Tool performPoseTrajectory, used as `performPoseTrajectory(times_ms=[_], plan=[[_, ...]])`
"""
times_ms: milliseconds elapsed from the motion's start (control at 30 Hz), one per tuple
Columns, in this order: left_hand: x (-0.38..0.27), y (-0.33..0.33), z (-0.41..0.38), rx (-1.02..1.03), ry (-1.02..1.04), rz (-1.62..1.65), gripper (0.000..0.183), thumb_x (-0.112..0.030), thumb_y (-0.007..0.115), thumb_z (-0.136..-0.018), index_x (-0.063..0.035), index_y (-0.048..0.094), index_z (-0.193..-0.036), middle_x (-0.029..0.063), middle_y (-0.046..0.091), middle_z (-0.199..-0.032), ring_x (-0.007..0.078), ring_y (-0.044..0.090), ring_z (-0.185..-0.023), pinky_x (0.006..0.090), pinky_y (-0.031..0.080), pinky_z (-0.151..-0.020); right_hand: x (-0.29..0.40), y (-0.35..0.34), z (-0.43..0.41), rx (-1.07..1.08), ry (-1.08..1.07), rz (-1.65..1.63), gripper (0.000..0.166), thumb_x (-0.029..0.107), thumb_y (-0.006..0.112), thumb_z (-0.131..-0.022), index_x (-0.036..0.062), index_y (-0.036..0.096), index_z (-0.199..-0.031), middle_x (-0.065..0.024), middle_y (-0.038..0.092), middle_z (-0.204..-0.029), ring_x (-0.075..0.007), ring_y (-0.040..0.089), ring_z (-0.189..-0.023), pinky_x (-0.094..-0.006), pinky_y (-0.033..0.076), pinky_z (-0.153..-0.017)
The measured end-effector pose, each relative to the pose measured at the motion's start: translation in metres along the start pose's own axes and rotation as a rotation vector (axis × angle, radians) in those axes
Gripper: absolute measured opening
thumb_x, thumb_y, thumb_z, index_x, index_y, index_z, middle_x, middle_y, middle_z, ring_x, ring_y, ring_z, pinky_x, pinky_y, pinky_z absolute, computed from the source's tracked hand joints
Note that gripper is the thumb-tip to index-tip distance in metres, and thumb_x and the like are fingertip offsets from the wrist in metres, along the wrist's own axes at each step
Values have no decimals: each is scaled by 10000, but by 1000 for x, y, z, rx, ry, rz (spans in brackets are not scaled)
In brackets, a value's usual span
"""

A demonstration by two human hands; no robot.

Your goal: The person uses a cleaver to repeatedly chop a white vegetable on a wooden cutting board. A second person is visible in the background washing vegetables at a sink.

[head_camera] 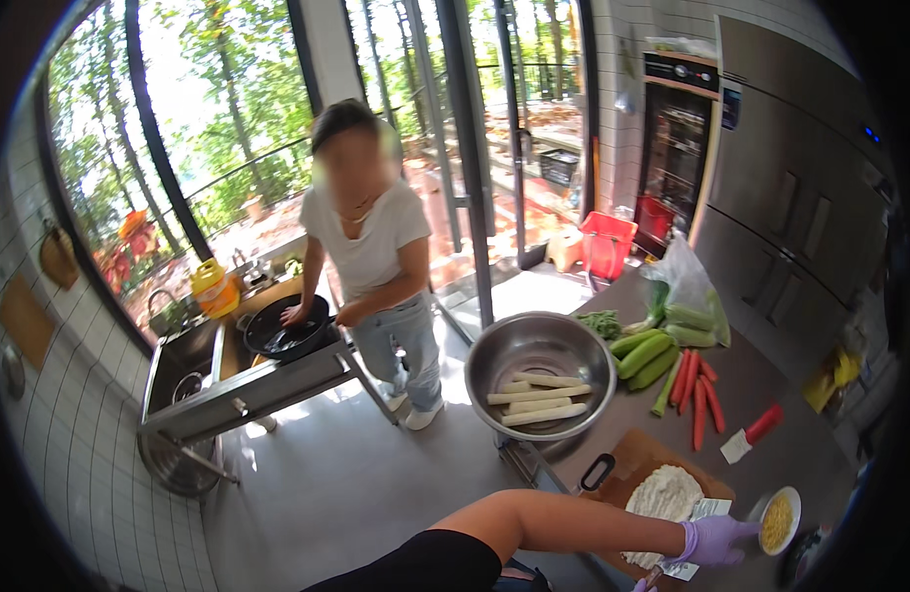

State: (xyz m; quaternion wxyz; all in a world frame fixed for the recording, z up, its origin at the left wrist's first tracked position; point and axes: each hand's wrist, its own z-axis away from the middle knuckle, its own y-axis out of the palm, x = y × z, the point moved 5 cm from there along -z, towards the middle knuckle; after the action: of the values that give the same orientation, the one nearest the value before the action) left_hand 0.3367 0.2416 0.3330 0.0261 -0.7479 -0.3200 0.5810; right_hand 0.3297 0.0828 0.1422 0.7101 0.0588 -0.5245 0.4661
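Note:
My left hand (pixel 715 539), in a purple glove, stretches across the cutting board and has its fingers at the rim of a small white bowl (pixel 793 510) of yellow bits. My right hand (pixel 646 587), gloved too and mostly cut off by the bottom edge, is closed around the handle of what looks like a cleaver (pixel 712 508). Its broad pale blade lies partly hidden under my left hand. A heap of finely chopped white food (pixel 663 494) covers much of the wooden cutting board (pixel 623 453), which has a black-rimmed handle slot.
A steel basin (pixel 540 329) with peeled white sticks stands at the counter's corner. Beyond the board lie green gourds (pixel 645 357), carrots (pixel 697 399) and a red-handled tool (pixel 762 424). Across the floor, a co-worker (pixel 366 237) works with one hand inside a black wok (pixel 288 325).

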Motion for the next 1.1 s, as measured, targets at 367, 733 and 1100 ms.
performPoseTrajectory(times_ms=[367,733,1100], plan=[[-21,-71,10,-68,-96,190,250,-163,516,-752,-24,543,-958,114,592,-644,206,598,-512,321,487,-515,47,-8,12,-177,-579,640,435,393,495,-863,-39,538,-896,-212,574,-689,-334,563,-662,-438,441,-605],[-40,-64,51,-105,-57,73,232,-221,523,-777,1,586,-797,110,591,-638,197,582,-505,332,476,-532,44,-1,4,39,-185,42,388,358,494,-878,-26,535,-915,-150,552,-650,-244,517,-567,-365,409,-507],[-59,-57,188,-19,-419,288,337,-368,559,-838,-56,637,-938,118,642,-891,212,600,-792,322,469,-718,30,-7,-1,132,-35,-232,340,323,492,-893,-12,532,-933,-89,531,-611,-154,470,-473,-292,377,-408]])
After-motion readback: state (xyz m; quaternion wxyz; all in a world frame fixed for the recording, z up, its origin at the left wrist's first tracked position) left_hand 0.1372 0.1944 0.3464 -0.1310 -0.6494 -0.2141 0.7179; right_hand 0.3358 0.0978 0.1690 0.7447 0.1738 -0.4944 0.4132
